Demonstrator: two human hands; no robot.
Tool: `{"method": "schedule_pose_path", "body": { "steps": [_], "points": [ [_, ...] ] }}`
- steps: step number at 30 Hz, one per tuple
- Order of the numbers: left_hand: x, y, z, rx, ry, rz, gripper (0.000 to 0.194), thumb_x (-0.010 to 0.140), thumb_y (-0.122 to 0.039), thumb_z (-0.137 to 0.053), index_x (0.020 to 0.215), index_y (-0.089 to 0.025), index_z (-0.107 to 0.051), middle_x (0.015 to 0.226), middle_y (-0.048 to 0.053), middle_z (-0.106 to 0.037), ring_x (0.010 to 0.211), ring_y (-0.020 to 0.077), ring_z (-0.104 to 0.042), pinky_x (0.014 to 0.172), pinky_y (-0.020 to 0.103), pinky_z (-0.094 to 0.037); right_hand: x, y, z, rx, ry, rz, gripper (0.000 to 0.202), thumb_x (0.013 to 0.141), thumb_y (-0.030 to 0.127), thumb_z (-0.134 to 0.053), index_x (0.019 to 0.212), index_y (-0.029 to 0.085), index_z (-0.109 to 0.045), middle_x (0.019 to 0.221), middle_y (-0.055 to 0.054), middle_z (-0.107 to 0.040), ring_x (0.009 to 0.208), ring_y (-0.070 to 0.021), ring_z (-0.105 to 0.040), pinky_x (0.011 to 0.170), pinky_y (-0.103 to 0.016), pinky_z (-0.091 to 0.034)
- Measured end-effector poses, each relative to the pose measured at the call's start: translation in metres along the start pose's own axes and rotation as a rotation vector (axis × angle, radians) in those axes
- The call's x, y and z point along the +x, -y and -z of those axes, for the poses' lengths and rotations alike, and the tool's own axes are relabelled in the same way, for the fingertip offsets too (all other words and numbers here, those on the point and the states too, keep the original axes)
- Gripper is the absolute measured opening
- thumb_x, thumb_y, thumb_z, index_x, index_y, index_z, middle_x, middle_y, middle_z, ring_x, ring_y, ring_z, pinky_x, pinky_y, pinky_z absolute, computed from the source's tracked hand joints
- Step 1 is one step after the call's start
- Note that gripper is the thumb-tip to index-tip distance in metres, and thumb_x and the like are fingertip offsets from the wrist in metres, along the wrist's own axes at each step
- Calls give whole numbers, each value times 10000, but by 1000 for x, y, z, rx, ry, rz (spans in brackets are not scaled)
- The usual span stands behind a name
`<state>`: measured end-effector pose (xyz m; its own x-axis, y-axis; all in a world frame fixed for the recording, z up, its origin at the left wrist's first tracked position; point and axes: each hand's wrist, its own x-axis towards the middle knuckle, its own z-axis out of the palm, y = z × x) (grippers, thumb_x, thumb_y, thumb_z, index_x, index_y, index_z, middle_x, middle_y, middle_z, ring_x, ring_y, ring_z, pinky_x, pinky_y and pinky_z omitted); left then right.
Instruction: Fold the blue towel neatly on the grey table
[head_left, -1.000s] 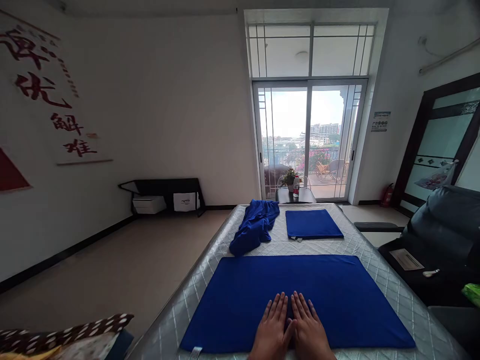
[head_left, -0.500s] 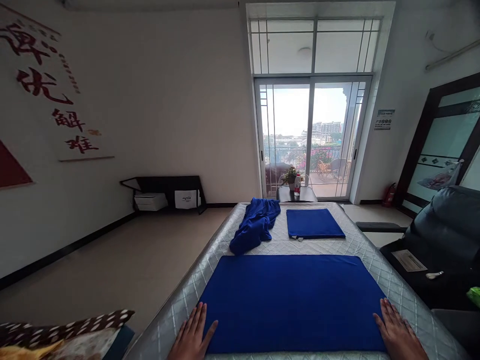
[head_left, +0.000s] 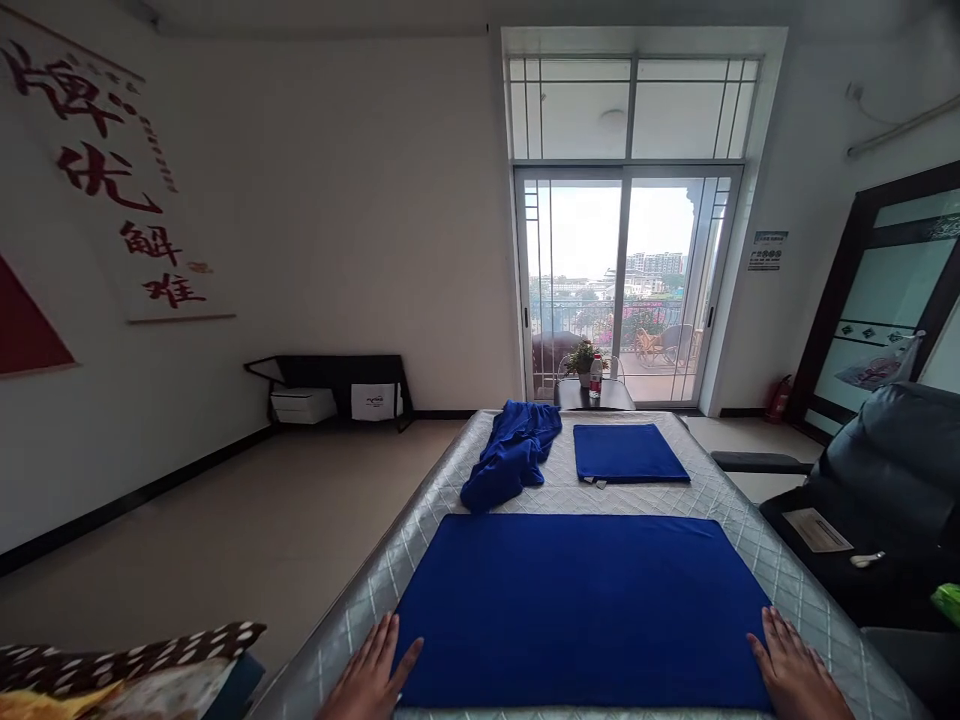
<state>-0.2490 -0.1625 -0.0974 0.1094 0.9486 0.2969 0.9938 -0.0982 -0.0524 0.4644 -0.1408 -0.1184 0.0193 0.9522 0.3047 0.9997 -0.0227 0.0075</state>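
Note:
A blue cloth (head_left: 585, 610) lies spread flat and smooth on the quilted mattress (head_left: 814, 610) before me. My left hand (head_left: 375, 665) rests at its near left edge, fingers stretched and thumb on the cloth. At the near right edge lies my right hand (head_left: 795, 660), also flat with fingers out. Neither hand grips anything. Beyond the spread cloth sit a neatly folded blue cloth (head_left: 630, 453) with small white tags on its near edge and, to its left, a crumpled blue cloth (head_left: 514, 455).
A dark armchair (head_left: 900, 480) with a card on its seat stands close on the right. Patterned fabric (head_left: 127, 660) lies at the lower left. Past the mattress's far end, a small table (head_left: 615, 397) holds a plant and a bottle (head_left: 595, 376).
The view has tilted up slightly. My left hand has slid a little to the left along the cloth's edge; my right hand and the cloths stay about where they were.

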Motion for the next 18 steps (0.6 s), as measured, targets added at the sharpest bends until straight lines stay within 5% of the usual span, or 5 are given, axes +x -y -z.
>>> {"method": "schedule_pose_path", "body": {
  "steps": [4, 6, 9, 13, 18],
  "points": [
    [29, -36, 38, -92, 175, 54, 569, 969, -428, -424, 1523, -313, -365, 1553, 74, -448, 1468, 306, -317, 1153, 549, -348, 23, 61, 34, 78, -4, -71, 621, 938, 358, -192, 1284, 165, -671, 1452, -159, -540, 1403, -322, -423, 1146, -567, -323],
    [54, -84, 61, -195, 187, 48, 648, 1018, -508, -273, 1561, -156, -254, 1617, 129, -297, 1493, 279, -254, 1187, 502, -311, 36, 114, 61, 154, 42, 13, 638, 966, 402, -162, 1427, 176, -541, 1545, -105, -428, 1458, -275, -334, 1176, -535, -290],
    [92, -169, 82, -306, 213, -178, 664, 1029, -547, -218, 1572, -166, -217, 1634, 95, -250, 1498, 250, -247, 1205, 469, -305, 52, 195, 97, 280, 166, 138, 675, 997, 502, -147, 1537, 148, -346, 1609, -65, -303, 1499, -221, -230, 1225, -450, -207],
    [119, -247, 73, -355, 133, -405, 610, 1048, -505, -211, 1569, -190, -240, 1626, 78, -281, 1498, 223, -249, 1213, 461, -307, 60, 264, 107, 337, 298, 231, 659, 1005, 477, -163, 1557, 129, -259, 1629, -58, -230, 1517, -208, -154, 1241, -418, -136],
    [120, -265, 37, -323, 80, -421, 608, 1050, -494, -224, 1570, -179, -235, 1622, 79, -290, 1496, 232, -258, 1207, 466, -329, 58, 275, 85, 331, 353, 245, 626, 1001, 414, -174, 1564, 144, -216, 1642, -37, -166, 1524, -209, -112, 1246, -422, -97]
  ]
}}
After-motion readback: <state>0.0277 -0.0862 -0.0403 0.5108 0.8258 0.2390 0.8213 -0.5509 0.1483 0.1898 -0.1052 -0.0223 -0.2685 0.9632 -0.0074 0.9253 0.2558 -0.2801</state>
